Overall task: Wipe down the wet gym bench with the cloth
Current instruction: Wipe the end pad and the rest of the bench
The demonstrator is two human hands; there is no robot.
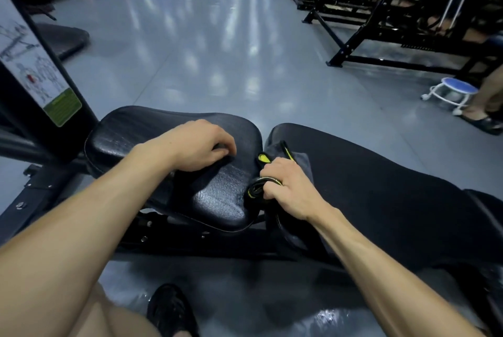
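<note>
A black padded gym bench lies across the view, with a glossy seat pad (217, 197) on the left and a long back pad (381, 195) on the right. My right hand (288, 187) grips a dark grey cloth (299, 159) with black and yellow trim, bunched at the gap between the two pads. My left hand (201, 146) rests on the seat pad with its fingers curled under and nothing visible in them.
A black machine upright (40, 86) with an instruction sticker stands at the left. Black machine frames (381, 23) line the far right. A blue-topped rolling stool (451, 91) and another person's leg (487, 97) are at right. Grey floor stretches ahead.
</note>
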